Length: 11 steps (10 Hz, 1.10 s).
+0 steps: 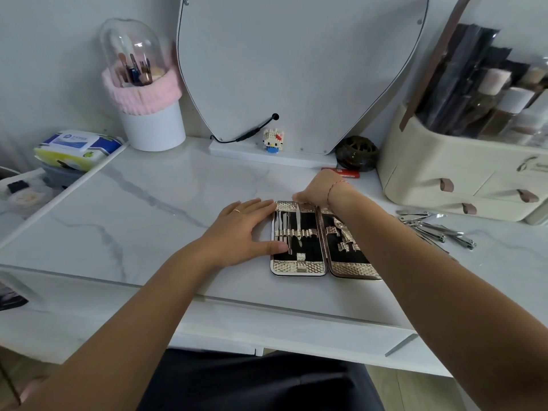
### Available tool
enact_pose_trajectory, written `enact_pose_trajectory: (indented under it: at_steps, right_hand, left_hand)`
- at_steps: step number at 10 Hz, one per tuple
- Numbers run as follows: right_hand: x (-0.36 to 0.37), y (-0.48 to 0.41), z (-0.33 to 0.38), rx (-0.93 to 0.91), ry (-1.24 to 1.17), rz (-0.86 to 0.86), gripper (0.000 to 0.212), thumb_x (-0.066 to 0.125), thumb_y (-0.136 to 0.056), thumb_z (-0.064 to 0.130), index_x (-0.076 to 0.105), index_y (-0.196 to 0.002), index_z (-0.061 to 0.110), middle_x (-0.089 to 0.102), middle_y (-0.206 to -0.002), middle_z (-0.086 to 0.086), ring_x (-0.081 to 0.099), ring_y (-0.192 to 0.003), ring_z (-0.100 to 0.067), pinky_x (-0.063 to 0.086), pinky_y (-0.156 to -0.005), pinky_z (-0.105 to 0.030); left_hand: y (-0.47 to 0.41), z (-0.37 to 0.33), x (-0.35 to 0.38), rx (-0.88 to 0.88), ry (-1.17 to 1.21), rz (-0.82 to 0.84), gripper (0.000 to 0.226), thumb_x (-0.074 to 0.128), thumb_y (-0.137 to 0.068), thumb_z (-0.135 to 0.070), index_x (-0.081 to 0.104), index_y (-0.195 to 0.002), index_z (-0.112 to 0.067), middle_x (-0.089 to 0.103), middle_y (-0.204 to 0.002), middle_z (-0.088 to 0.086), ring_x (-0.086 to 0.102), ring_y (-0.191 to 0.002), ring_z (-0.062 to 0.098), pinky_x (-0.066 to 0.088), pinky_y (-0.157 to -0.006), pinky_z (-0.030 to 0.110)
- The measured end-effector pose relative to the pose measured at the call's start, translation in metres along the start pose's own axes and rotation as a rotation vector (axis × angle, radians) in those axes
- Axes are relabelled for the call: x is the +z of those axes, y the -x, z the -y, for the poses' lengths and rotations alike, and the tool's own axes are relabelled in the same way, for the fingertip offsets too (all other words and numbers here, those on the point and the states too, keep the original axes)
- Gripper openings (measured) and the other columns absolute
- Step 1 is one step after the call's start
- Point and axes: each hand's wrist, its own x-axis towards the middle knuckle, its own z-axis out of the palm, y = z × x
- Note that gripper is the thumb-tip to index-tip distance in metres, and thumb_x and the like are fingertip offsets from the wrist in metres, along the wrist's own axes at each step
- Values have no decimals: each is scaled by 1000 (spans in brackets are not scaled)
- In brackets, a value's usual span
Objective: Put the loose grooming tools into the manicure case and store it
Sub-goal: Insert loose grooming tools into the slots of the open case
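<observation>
The manicure case (pixel 299 266) lies open flat on the white marble vanity top, gold-textured with a black lining and elastic loops. Several thin metal tools sit in its left half. My left hand (pixel 246 229) rests flat against the case's left edge, fingers spread, thumb on the lining. My right hand (pixel 318 188) is at the case's top edge, fingers pinched on the upper end of a slim metal tool (pixel 298 223) that stands in the left half's loops. A pile of loose nail clippers and tools (pixel 436 228) lies on the top to the right of the case.
A cream cosmetic organiser with drawers (pixel 462 176) stands at the right. Behind the case are a mirror (pixel 296 69), a small block figure (pixel 272 140), a dark round jar (pixel 357 154) and a red item (pixel 345 172). A brush holder (pixel 148 114) and wipes pack (pixel 77 148) sit at the left.
</observation>
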Motion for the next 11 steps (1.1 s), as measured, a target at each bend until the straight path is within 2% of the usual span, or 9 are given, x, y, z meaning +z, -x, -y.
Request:
enact_pose_trajectory:
  at_steps: [1,2,3,4,6,9,10,11]
  right_hand:
    - [6,0,-3,-30,-18,-49,30,64,-81,35,56,-74,6,51,-64,-3,49,-61,-19,30,-48,-24]
    - [12,3,-9,-59,-59,-111,29,63,-81,35,67,-86,6,65,-78,-7,60,-74,-23,44,-60,-27]
    - [14,12,-14,-122,-63,-157,29,62,-84,33,67,-92,6,67,-87,-9,63,-83,-24,52,-73,-35]
    - [15,21,-17,-188,-29,-199,21,61,-85,34,63,-92,15,60,-90,-1,57,-86,-19,50,-75,-35]
    - [16,28,-20,-291,85,-218,19,56,-88,37,62,-93,20,57,-90,3,53,-87,-17,44,-71,-31]
    - [19,31,-24,-375,113,-206,20,54,-88,41,60,-95,24,52,-87,7,48,-85,-14,41,-72,-29]
    - [19,31,-27,-389,82,-207,18,55,-88,41,60,-92,24,50,-84,10,49,-85,-14,40,-72,-29]
    - [19,33,-33,-401,-38,-191,12,57,-87,37,60,-89,25,45,-70,14,46,-75,-12,37,-67,-27]
  left_hand:
    - [1,-1,0,-6,-1,3,115,27,-52,-93,19,-147,-29,19,-155,-9,9,-142,6,2,-114,29]
    - [1,-1,0,0,12,1,114,27,-53,-93,19,-147,-29,20,-155,-9,9,-142,6,1,-114,29]
    - [1,-1,0,1,11,2,112,27,-54,-92,17,-147,-30,20,-155,-9,9,-142,6,1,-113,28]
    - [0,0,1,4,7,5,116,23,-53,-95,17,-147,-29,19,-155,-9,9,-143,6,1,-113,29]
    - [-1,2,2,4,3,1,117,21,-52,-96,18,-147,-28,18,-155,-10,9,-143,6,2,-115,31]
    - [-1,2,2,3,9,0,118,20,-51,-97,18,-147,-29,18,-155,-11,8,-142,5,2,-115,30]
    - [-1,2,2,3,12,3,118,21,-51,-97,18,-147,-29,18,-155,-11,8,-142,5,1,-115,31]
    - [-2,2,2,4,12,6,117,20,-52,-97,17,-147,-29,18,-155,-11,8,-143,5,1,-115,31]
